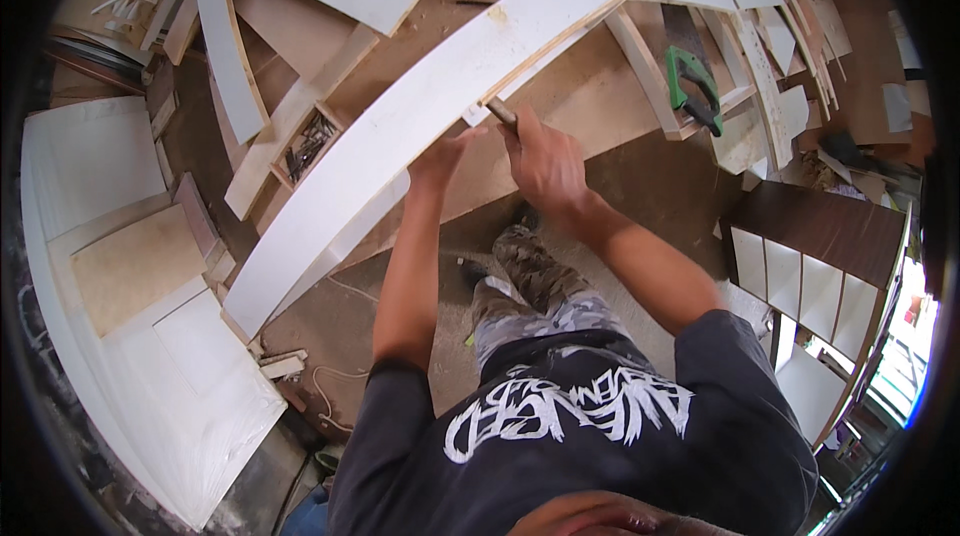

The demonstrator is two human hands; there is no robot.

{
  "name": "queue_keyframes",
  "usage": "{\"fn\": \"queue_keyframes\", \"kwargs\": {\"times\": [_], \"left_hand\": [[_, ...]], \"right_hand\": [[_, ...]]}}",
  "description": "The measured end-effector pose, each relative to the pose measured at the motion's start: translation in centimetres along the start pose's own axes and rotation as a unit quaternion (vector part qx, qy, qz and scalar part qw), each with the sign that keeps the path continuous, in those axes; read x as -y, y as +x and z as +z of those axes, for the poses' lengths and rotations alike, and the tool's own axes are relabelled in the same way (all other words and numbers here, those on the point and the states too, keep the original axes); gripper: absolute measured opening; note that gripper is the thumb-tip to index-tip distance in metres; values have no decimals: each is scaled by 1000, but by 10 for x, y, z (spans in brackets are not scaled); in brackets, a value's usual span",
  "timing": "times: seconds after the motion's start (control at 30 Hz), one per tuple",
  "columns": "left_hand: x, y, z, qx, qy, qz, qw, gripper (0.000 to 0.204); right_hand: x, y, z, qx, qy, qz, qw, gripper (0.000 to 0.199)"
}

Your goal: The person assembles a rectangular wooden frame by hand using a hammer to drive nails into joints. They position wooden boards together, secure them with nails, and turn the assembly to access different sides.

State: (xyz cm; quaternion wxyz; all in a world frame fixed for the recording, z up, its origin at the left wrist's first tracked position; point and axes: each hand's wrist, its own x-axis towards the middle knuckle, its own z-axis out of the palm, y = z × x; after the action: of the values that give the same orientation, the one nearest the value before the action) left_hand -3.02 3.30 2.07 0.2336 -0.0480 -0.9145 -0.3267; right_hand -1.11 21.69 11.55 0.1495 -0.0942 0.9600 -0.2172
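A long white board (400, 126) with a pale raw edge lies slantwise before me across a brown wooden worktop. My right hand (548, 161) is closed around a short brown wooden handle (500, 110) at the board's near edge; whatever is on its far end cannot be made out. Just left of it, my left hand (440, 158) is closed against the same edge, its fingers partly hidden. A small white piece (475, 115) shows between the two hands, close to the left fingertips. Another white strip (330, 256) lies partly under the board.
A handsaw with a green handle (692, 86) rests at the right of the worktop. Small metal pieces fill a wooden compartment (313, 148) beyond the board. White panels (180, 376) lean at left. A dark-topped cabinet (815, 236) stands at right. Wood offcuts (285, 364) lie on the floor.
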Motion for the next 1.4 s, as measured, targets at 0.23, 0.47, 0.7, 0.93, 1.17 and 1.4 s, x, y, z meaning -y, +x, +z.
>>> {"fn": "queue_keyframes", "kwargs": {"times": [0.23, 0.47, 0.7, 0.93, 1.17, 1.4], "left_hand": [[9, -7, 8, -35, 9, 16, 999, 69], [16, -17, 11, 4, 75, -18, 997, 75], [18, -18, 13, 8, 54, -18, 998, 69], [12, -13, 13, -11, 44, 1, 999, 72], [12, -8, 13, 10, 22, 5, 1000, 72], [1, -9, 7, -5, 24, -17, 1000, 64]], "right_hand": [[6, -10, 0, -64, 59, 0, 996, 27], [-8, -9, 16, -5, 16, -9, 1000, 28], [-3, -4, 6, -25, 94, 27, 995, 24], [-16, -7, 21, -59, 76, -23, 995, 25], [-21, -8, 24, 3, -1, -40, 999, 22], [-23, -6, 27, -25, 16, -4, 1000, 22]]}}
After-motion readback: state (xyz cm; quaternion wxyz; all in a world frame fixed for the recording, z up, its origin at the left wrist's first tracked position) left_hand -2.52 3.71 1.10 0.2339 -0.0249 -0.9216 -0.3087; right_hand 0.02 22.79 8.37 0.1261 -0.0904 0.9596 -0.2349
